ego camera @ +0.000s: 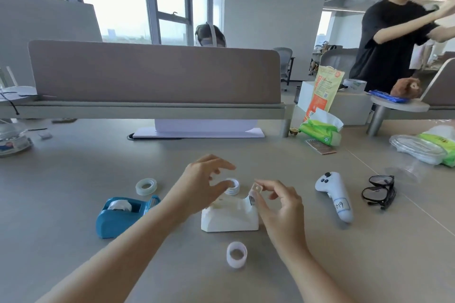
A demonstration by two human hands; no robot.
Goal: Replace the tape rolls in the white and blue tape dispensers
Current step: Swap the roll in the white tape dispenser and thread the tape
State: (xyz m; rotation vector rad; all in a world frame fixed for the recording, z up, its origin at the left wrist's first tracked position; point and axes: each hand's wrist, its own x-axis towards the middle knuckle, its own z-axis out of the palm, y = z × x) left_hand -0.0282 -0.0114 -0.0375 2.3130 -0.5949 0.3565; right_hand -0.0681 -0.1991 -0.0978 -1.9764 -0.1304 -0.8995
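Note:
The white tape dispenser (pixel 229 219) stands on the grey desk in front of me. My left hand (pixel 199 187) hovers over its rear, fingers spread and holding nothing. My right hand (pixel 280 206) pinches a small clear tape strip (pixel 257 189) just above the dispenser's cutter end. The blue dispenser (pixel 118 219) sits to the left with a roll (pixel 120 205) in it. One clear tape roll (pixel 146 186) lies behind the blue dispenser. Another tape roll (pixel 234 187) lies behind the white one, partly hidden by my left fingers. A white ring-shaped roll (pixel 236 254) stands nearer to me.
A white handheld controller (pixel 334 195) and black glasses (pixel 380 189) lie to the right. Green tissue packs (pixel 322 129) and clear plastic trays (pixel 416 147) sit further back right. A grey partition (pixel 152 74) closes the desk's far side. A person in black (pixel 384 44) stands at the back right.

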